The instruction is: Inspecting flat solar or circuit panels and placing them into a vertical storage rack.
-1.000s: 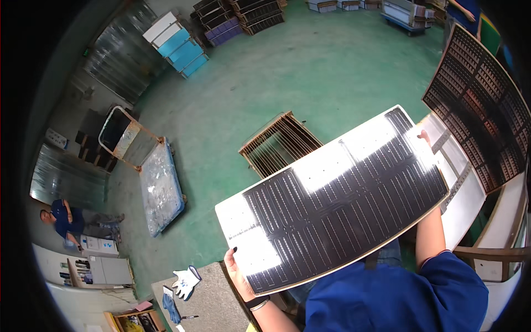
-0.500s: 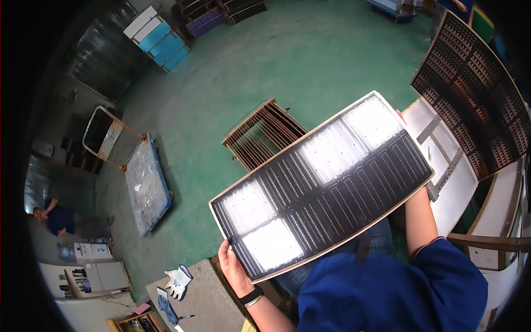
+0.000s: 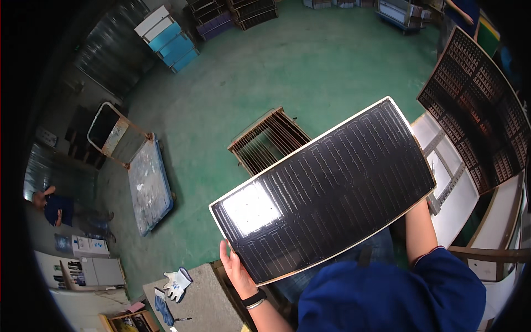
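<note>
Between my hands I hold a tilted rectangular framed panel (image 3: 332,182), its dark glossy face covered with rows of fine lines and a pale rim around it. A bright square reflection lies on its left part. My left hand (image 3: 238,271) grips the lower left corner, fingertips showing beside the rim. On the other side my right forearm (image 3: 420,227) reaches up under the right end; the panel hides that hand's fingers.
A curved dark patterned board (image 3: 478,110) stands at the right over a white surface (image 3: 451,205). Ahead on the green floor sits a slatted rack (image 3: 268,141). A flat trolley (image 3: 148,182) and a person (image 3: 58,210) are left. Gloves (image 3: 177,283) lie on a grey tabletop (image 3: 204,301).
The panel has tilted slightly in my hands. The bright reflections have shrunk from several patches to one at its left. Fingertips seen earlier beyond the right edge are now hidden.
</note>
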